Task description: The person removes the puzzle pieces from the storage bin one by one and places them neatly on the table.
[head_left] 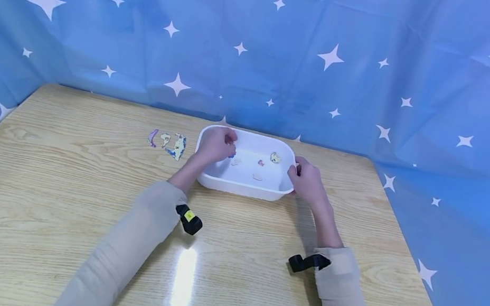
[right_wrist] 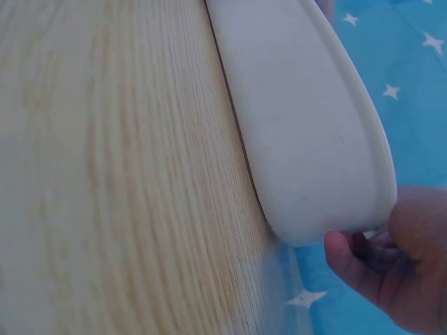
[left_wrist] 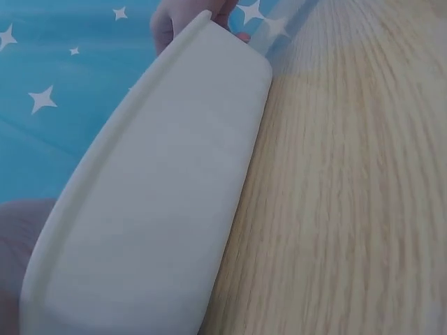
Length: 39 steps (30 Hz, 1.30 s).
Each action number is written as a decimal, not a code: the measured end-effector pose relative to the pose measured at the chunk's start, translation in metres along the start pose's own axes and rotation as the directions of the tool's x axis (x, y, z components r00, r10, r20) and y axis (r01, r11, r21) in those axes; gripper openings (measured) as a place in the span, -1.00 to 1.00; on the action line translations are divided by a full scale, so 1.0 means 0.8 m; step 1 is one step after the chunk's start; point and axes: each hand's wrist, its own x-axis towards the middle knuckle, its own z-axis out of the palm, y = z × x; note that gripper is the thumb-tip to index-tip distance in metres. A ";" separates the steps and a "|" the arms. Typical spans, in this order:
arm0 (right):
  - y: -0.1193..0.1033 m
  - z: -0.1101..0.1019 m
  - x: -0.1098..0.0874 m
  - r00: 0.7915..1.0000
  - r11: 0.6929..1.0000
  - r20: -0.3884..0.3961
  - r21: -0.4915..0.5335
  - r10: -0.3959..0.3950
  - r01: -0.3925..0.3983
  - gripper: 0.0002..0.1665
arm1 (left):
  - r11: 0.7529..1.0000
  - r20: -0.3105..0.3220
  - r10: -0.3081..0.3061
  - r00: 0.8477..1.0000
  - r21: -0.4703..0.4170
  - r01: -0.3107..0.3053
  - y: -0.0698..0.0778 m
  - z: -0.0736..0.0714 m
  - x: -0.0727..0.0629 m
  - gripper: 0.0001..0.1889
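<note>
A white oblong tray [head_left: 241,189] stands on the wooden table, with several small flat irregular pieces lying inside. Among them are a yellowish round piece [head_left: 275,158], a small reddish piece [head_left: 261,163] and a pale piece [head_left: 258,176]. My left hand [head_left: 217,144] reaches over the tray's left end, a small blue piece [head_left: 232,155] pinched at its fingertips and mostly hidden. At the opposite end, my right hand [head_left: 307,182] grips the rim, thumb and curled fingers at the tray's end wall in the right wrist view. The tray wall [left_wrist: 154,167] largely hides my left hand in the left wrist view.
Left of the tray on the table lie a purple curved piece [head_left: 153,137], a small whitish piece [head_left: 165,139] and a larger yellow-and-blue piece [head_left: 178,147]. A blue curtain [head_left: 277,72] with white stars hangs right behind the table's back edge.
</note>
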 end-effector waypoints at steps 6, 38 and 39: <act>0.000 0.000 0.000 1.000 1.000 -0.002 -0.011 0.000 0.000 -0.49 | 0.994 0.026 -0.025 0.999 0.107 0.022 -0.003 0.003 0.005 -0.72; 0.001 0.001 -0.001 1.000 1.000 -0.016 0.003 -0.013 0.013 -0.50 | 0.994 0.159 0.004 0.987 0.105 -0.020 -0.006 0.010 0.001 -0.88; 0.000 0.001 -0.001 1.000 1.000 -0.014 0.006 -0.012 0.012 -0.49 | 0.994 0.150 0.007 0.989 0.107 -0.023 -0.006 0.009 0.001 -0.90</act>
